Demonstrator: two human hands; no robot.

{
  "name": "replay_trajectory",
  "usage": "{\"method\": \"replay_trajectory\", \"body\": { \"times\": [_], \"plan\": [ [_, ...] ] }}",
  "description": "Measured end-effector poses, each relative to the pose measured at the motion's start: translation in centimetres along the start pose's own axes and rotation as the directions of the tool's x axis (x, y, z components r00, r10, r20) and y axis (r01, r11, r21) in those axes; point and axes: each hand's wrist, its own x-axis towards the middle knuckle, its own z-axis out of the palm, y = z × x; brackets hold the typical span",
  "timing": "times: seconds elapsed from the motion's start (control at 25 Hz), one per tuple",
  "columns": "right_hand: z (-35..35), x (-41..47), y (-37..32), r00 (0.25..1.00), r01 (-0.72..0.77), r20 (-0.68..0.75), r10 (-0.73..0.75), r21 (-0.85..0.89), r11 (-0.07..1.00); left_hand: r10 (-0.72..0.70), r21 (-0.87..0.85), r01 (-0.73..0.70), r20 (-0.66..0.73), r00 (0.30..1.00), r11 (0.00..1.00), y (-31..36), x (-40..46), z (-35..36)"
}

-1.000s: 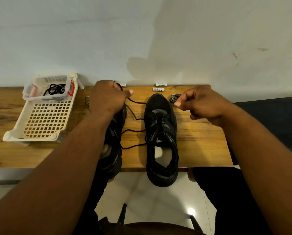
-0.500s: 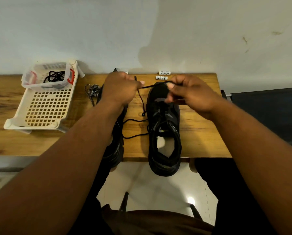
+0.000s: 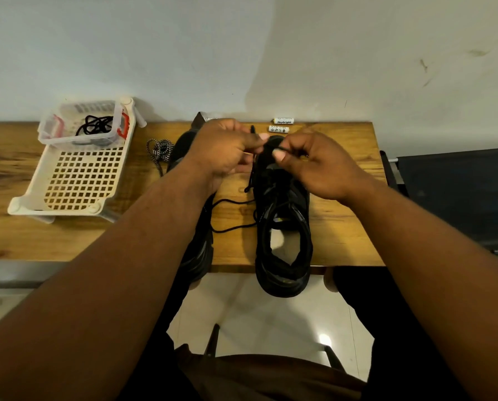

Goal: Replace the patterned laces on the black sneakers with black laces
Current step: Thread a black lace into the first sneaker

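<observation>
Hands (image 3: 224, 151) w/ black lace (image 3: 233, 227) over wood bench (image 3: 337, 227), white wall (image 3: 242, 53).

Dim, warm indoor light is falling from above and behind me, throwing my shadow onto the wall (image 3: 285, 82). A glare spot is shining on the floor tile (image 3: 324, 340). Wide-angle distortion is bending the edges; my forearms are looking soft.

Left sneaker (image 3: 197, 247) mostly hidden under the left forearm — battery (image 3: 278, 129) print too small to read.
</observation>
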Motion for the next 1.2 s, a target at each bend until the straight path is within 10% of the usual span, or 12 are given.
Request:
{"method": "replay_trajectory", "body": {
  "times": [0.12,0.32,0.44,0.52,0.68,1.2],
  "plan": [
    [-1.7,-0.1,0.6,0.996,-0.091,-0.021,0.092,0.045,0.995,0.127,0.341,-0.053,-0.197,0.972,0.938,-0.6,1.2,-1.1],
    [-0.4,0.2,1.4,0.999,-0.051,0.007,0.053,-0.165,0.985,0.415,0.856,-0.114,-0.125,0.901,0.505,-1.0,0.0,0.0],
    [0.7,-0.4,0.3,0.99,0.137,0.057,-0.128,-0.192,0.972,0.529,0.433,-0.519,0.109,0.842,0.737,-1.5,-1.0,2.9],
    [0.4,-0.5,-0.2,0.986,0.152,-0.047,-0.158,-0.116,0.982,0.431,0.144,-0.467,0.228,0.873,0.872,-1.9,-1.4,4.0],
    [-1.7,-0.9,-0.1,0.992,-0.022,-0.12,0.043,0.171,0.985,0.451,0.252,-0.506,0.248,0.858,0.825,-1.6,-0.9,2.2],
    [-1.4,-0.9,0.8,0.966,-0.237,-0.06,0.252,0.188,0.953,0.398,0.121,-0.439,0.259,0.88,0.891,-2.8,-0.1,1.6]
  ]
}}
